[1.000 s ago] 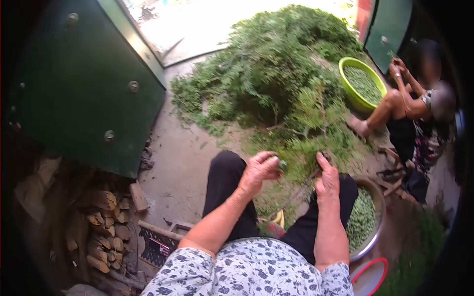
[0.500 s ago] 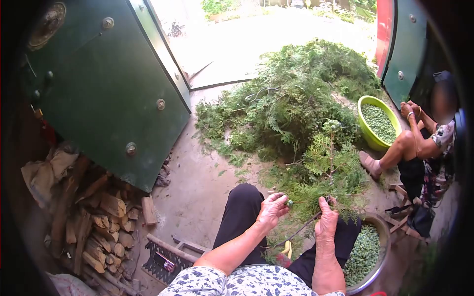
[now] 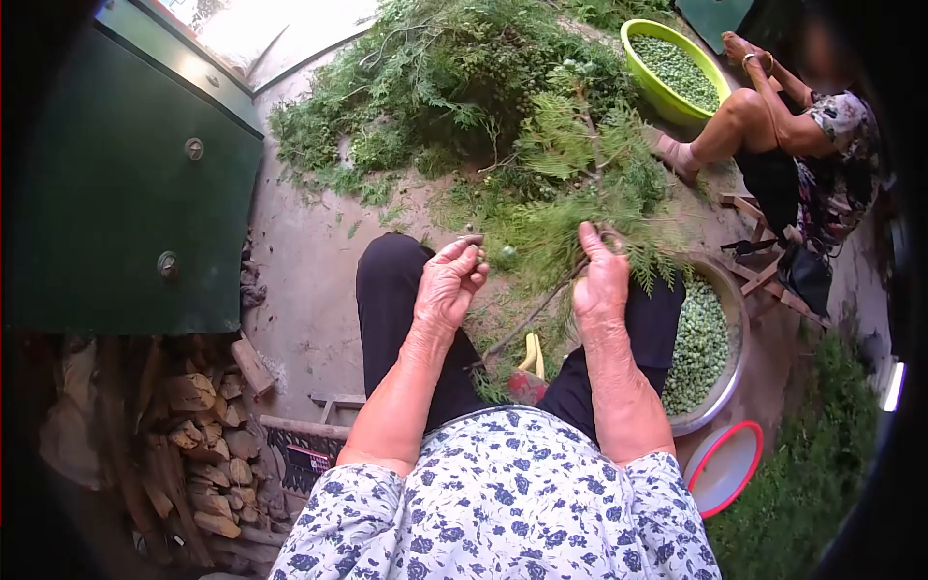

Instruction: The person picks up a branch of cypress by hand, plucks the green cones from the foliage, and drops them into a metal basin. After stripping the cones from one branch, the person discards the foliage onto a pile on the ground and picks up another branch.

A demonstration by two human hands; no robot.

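My right hand (image 3: 601, 280) is closed around the stem of a leafy conifer branch (image 3: 570, 188), which spreads up and away in front of my knees. Its bare lower stem (image 3: 527, 324) slants down toward my lap. To the left of the branch, my left hand (image 3: 451, 282) has its fingers curled in a pinch, with a few small greenish-brown cones showing at the fingertips. A round green cone (image 3: 507, 253) shows between the hands. Beside my right knee stands a wide metal basin (image 3: 740, 367) holding many small green cones (image 3: 696, 343).
A big heap of conifer branches (image 3: 416, 82) lies ahead. A yellow-green tub (image 3: 713, 70) of cones stands near a seated person (image 3: 793, 135) at right. A red-rimmed bowl (image 3: 754, 464) sits by the basin. Split firewood (image 3: 208, 454) and a green door (image 3: 106, 193) are at left.
The view has tilted down and turned right, bringing the red-rimmed bowl into sight. My left hand has drawn back slightly from the branch; my right hand still grips it.
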